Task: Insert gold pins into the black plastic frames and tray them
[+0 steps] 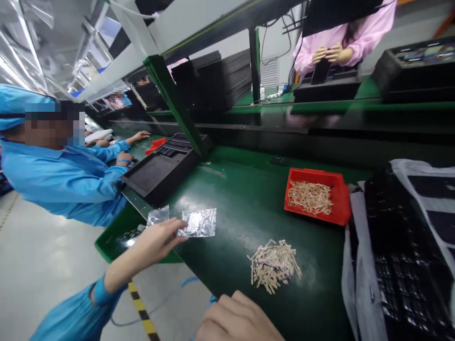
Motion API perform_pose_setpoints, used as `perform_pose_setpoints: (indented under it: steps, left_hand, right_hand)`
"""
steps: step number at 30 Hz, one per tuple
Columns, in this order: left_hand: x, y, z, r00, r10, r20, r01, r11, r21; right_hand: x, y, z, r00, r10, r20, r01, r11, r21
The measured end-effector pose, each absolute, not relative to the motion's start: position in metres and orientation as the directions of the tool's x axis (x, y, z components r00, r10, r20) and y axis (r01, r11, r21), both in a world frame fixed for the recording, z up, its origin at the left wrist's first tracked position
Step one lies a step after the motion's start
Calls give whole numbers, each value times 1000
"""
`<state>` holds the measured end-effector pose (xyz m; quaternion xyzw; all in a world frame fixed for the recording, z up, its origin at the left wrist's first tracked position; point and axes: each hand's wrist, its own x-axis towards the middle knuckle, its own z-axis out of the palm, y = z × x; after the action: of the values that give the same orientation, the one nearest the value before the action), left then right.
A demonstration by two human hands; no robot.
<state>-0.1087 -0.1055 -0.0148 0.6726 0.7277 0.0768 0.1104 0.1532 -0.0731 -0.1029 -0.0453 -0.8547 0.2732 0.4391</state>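
Note:
My left hand [165, 238] reaches over the bench's front edge. Its thumb and fingertips close on the left edge of a small clear plastic bag [204, 222] with a white patch on it. Another clear bag [159, 215] lies just behind that hand. At the bottom of the view is my right hand [236, 319], curled with the knuckles up; its fingertips and anything in them are hidden. Beyond it sits a loose pile of thin, beige, bent strip-like pieces [273, 267]. More such pieces [309, 196] lie in a red tray [341, 203].
A black foam tray [156, 175] stands at the left by a green post [174, 104]. Black parts in grey-white wrapping [401, 237] fill the right side. A green bin [110, 244] is below the edge. Co-workers in blue [67, 180] and pink [373, 33] sit nearby.

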Motion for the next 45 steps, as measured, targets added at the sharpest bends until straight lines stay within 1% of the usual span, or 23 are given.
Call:
perform_pose_setpoints:
  steps: [2, 3, 5, 7, 9, 10, 12, 14, 17, 20, 22, 24, 26, 28, 30, 34, 37, 39, 40, 41, 42, 43, 45]
  left_hand:
    - [-86, -115, -33, -50, 997, -67, 951, 68, 303]
    - [-76, -117, -41, -43, 997, -69, 945, 63, 322]
    - [-68, -117, -51, -102, 994, -42, 941, 110, 320]
    - [-76, -114, -59, -283, 958, 40, 928, 263, 264]
    - [-94, -110, -69, -479, 868, 131, 869, 448, 209]
    - [-103, -108, -75, -540, 828, 150, 838, 510, 195]
    - [-112, -101, -87, -577, 804, 142, 813, 550, 189]
    - [-110, -92, -99, -521, 845, 121, 845, 492, 209]
    - [-90, -73, -105, -371, 916, 154, 906, 320, 279]
    - [-60, -56, -92, -251, 932, 261, 928, 155, 339]
    - [-37, -51, -79, -147, 945, 294, 929, 29, 369]
    - [-13, -52, -70, -9, 966, 257, 909, -99, 405]
    - [6, -56, -70, 98, 976, 195, 880, -176, 441]
    - [19, -60, -78, 120, 979, 164, 872, -183, 454]
    - [24, -62, -91, 86, 980, 178, 881, -158, 446]
    - [26, -65, -106, 23, 961, 275, 883, -149, 446]
    - [27, -67, -100, -20, 925, 378, 859, -178, 480]
    - [25, -69, -90, -46, 882, 470, 850, -212, 481]
    - [23, -70, -86, -38, 852, 521, 851, -246, 464]
    - [19, -71, -82, -9, 820, 572, 852, -293, 434]
    - [14, -73, -78, 35, 786, 617, 853, -345, 391]
    - [8, -74, -75, 89, 752, 653, 851, -398, 342]
    - [-5, -77, -69, 197, 687, 700, 841, -485, 240]
  right_hand:
    - [163, -73, -114, -748, 136, 650, -228, 867, -443]
    - [169, -73, -118, -796, 60, 603, -277, 849, -450]
    - [181, -73, -120, -846, -6, 533, -325, 798, -507]
    - [191, -72, -117, -858, 38, 513, -291, 786, -546]
    - [197, -72, -110, -853, 102, 513, -230, 807, -544]
    - [197, -71, -107, -845, 123, 520, -211, 818, -536]
    - [196, -70, -103, -834, 140, 534, -194, 831, -521]
    - [193, -70, -104, -849, 115, 516, -206, 827, -522]
    - [188, -70, -107, -883, 75, 463, -193, 841, -505]
    - [187, -71, -111, -877, 103, 469, -135, 885, -445]
    - [187, -71, -112, -862, 127, 491, -106, 901, -420]
    - [186, -72, -114, -848, 145, 510, -85, 912, -401]
    - [185, -73, -115, -844, 162, 512, -62, 917, -393]
    - [185, -74, -117, -842, 178, 510, -43, 919, -391]
    - [185, -75, -118, -841, 190, 507, -29, 919, -393]
    - [180, -79, -120, -838, 211, 504, -18, 912, -411]
    - [177, -77, -118, -828, 230, 511, -7, 907, -421]
    - [179, -71, -110, -811, 302, 501, 41, 883, -467]
    - [180, -68, -104, -789, 377, 485, 81, 847, -526]
    - [182, -64, -97, -750, 488, 446, 131, 771, -623]
    - [185, -61, -89, -690, 614, 384, 166, 650, -742]
    - [188, -58, -81, -607, 723, 330, 149, 511, -846]
    - [194, -53, -67, -484, 854, 191, 30, 234, -972]
